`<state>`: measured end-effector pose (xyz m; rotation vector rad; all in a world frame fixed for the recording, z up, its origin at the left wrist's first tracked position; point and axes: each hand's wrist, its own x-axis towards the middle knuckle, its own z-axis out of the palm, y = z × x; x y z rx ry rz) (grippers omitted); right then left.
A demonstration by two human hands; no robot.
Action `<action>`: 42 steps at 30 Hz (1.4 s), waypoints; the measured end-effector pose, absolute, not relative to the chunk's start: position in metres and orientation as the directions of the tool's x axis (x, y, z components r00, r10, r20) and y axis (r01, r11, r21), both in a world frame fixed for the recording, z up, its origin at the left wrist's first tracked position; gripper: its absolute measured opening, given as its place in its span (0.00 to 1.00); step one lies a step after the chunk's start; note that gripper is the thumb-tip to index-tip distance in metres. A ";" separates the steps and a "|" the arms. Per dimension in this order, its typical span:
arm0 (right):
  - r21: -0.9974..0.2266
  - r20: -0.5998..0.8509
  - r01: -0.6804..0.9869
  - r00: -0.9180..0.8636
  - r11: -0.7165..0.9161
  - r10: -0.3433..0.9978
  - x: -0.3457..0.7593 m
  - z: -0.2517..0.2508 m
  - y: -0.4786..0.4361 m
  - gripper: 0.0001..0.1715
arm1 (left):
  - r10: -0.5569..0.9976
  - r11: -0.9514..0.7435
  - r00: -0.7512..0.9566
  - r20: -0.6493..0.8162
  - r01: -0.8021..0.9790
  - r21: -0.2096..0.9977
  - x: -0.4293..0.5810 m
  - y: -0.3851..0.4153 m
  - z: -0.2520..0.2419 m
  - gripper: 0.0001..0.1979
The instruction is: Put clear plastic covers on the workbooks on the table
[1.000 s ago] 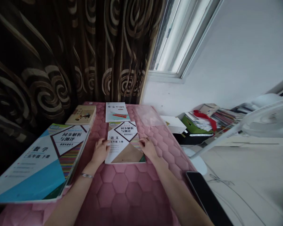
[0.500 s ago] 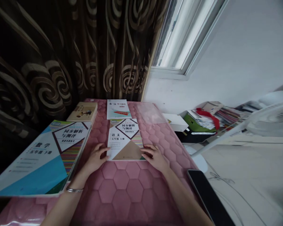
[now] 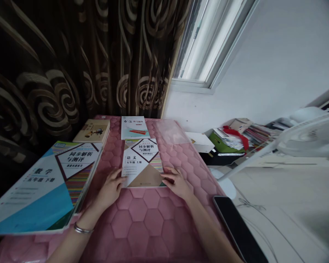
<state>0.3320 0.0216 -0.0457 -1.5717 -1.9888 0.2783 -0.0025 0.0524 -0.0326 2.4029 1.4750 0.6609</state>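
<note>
A workbook with Chinese print, a white, brown and striped cover, lies flat on the pink hexagon-patterned table cover. My left hand grips its lower left edge, fingers curled against the side. On the opposite edge my right hand holds the lower right side, its fingertips just over the cover. Directly behind, touching or nearly so, is a thin white calligraphy booklet. A larger-looking blue and white workbook tops a stack to the left of my left hand.
Behind the stack sits a tan book. A clear plastic sheet lies at the back right. On the right edge rests a black phone. Beyond stand a white fan, a white box and a green bin of papers.
The view has shifted slightly, moving everything a little left in the picture. My left fingers sit closer together against the workbook's edge. The workbook stays in place between my hands.
</note>
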 end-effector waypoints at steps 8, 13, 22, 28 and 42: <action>-0.437 0.322 0.834 -0.204 0.337 0.924 0.289 -0.029 0.009 0.08 | 0.821 -0.559 0.543 0.179 0.695 0.452 0.027 0.045 -0.022 0.13; -0.376 0.321 0.789 -0.381 0.486 0.867 0.241 -0.029 0.012 0.12 | 0.797 -0.589 0.578 0.174 0.682 0.434 0.037 0.045 -0.025 0.11; -0.463 0.317 0.792 -0.271 0.398 0.909 0.292 -0.037 0.009 0.03 | 0.852 -0.506 0.484 0.197 0.670 0.544 0.001 0.057 -0.031 0.11; -0.522 0.315 0.774 -0.216 0.359 0.924 0.338 -0.048 0.002 0.08 | 0.860 -0.478 0.467 0.205 0.599 0.642 -0.020 0.063 -0.037 0.13; -0.458 0.307 0.814 -0.232 0.357 0.923 0.318 -0.032 -0.003 0.07 | 0.886 -0.447 0.427 0.182 0.679 0.583 0.000 0.050 -0.022 0.06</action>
